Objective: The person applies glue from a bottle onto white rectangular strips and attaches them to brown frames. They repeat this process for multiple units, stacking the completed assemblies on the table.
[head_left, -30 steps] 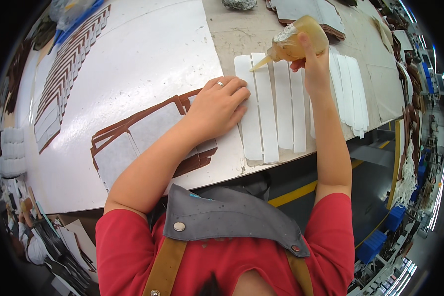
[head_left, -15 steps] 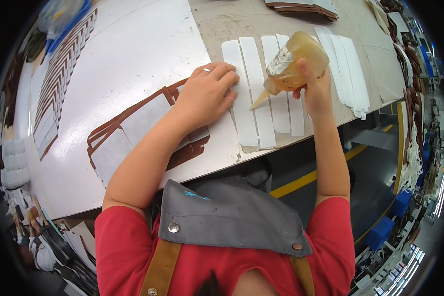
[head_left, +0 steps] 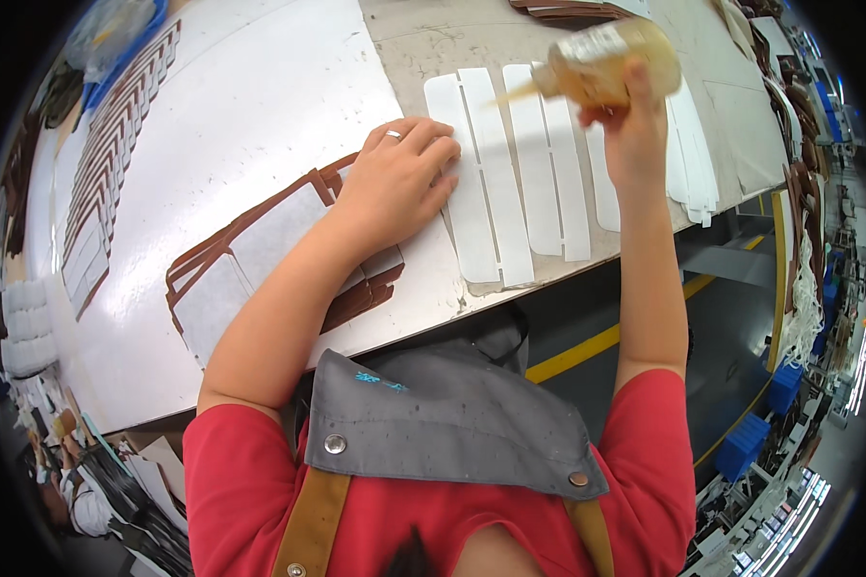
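A squeeze bottle [head_left: 597, 58] of cloudy amber liquid, probably glue, is gripped in my right hand [head_left: 635, 120]. It is tipped on its side, and its thin nozzle points left over a white panel [head_left: 486, 178] made of two long strips. Whether the tip touches the panel I cannot tell. My left hand [head_left: 404, 173], with a ring on one finger, rests with bent, slightly spread fingers on that panel's left edge. A second split white panel [head_left: 548, 163] lies to its right. Under my left forearm is a stack of brown-edged pieces with white faces [head_left: 284, 231].
A fanned row of brown-edged pieces [head_left: 115, 173] runs along the table's left side. More white panels [head_left: 688, 159] lie at the right, partly behind my right hand. Brown pieces [head_left: 577, 10] are stacked at the far edge. A blue tray [head_left: 130, 58] holds a plastic bag.
The bottle has moved up and to the right with my right hand and is tilted closer to level. Its nozzle has gone from low to high on the panel. My left hand has barely shifted.
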Demonstrator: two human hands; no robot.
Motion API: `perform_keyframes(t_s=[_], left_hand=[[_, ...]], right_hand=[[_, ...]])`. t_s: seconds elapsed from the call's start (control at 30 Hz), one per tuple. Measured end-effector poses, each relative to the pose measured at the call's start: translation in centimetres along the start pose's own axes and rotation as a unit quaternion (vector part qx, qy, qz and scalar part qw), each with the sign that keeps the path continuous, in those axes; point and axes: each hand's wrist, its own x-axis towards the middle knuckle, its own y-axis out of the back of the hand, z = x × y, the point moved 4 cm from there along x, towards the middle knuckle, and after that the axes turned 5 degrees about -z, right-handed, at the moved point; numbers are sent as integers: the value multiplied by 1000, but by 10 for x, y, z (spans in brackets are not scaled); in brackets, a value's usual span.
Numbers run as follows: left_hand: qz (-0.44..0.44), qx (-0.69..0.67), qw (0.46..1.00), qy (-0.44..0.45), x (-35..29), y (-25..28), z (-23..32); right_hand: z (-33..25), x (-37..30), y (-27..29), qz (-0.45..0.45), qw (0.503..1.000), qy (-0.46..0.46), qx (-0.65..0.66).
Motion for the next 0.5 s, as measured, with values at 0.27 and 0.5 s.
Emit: perform_keyframes(t_s=[0.27, 0.5], left_hand=[[-7, 0, 1000, 7, 0, -1, -2], [0, 5, 1000, 11, 0, -1, -1]], right_hand=[[36, 68, -12, -57, 995, 20, -83], [33, 57, -12, -44, 995, 19, -93]])
